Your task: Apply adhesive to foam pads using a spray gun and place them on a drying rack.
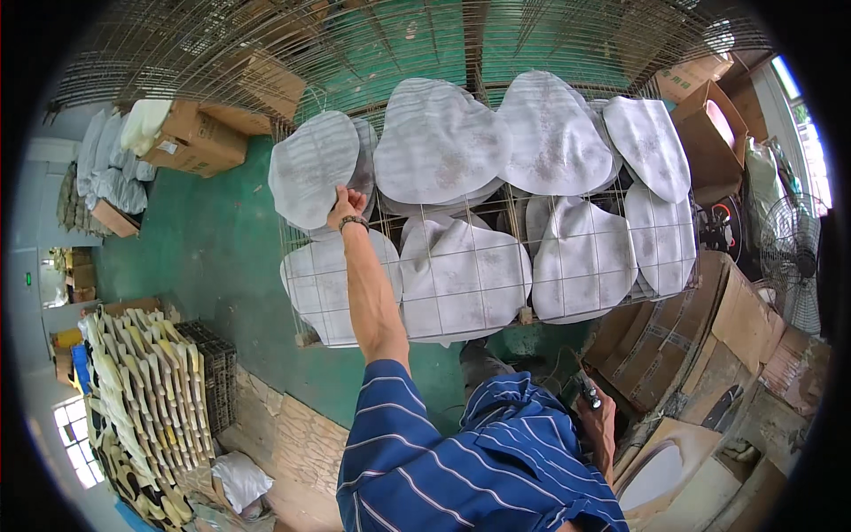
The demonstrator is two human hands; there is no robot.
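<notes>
Rounded grey-white sheet pieces with mottled dark patches lie in two rows on a wire rack (pixel 525 315). My left hand (pixel 348 206) reaches out to the upper left piece (pixel 310 168). Its fingers are closed at that piece's lower right edge and seem to pinch it. Another grey piece (pixel 365 155) shows partly behind it. Beside my body, at lower right, my right hand (pixel 600 421) is wrapped round a black-and-silver hand tool (pixel 587 390). The tool's exact kind is hard to make out.
Wire grids (pixel 222 53) stretch across the top. Cardboard boxes (pixel 208 137) stand at far left, and an opened carton (pixel 660 341) sits close on the right. A standing fan (pixel 792 239) is at the right edge. Stacked pale-and-yellow pieces (pixel 146 381) fill the lower left.
</notes>
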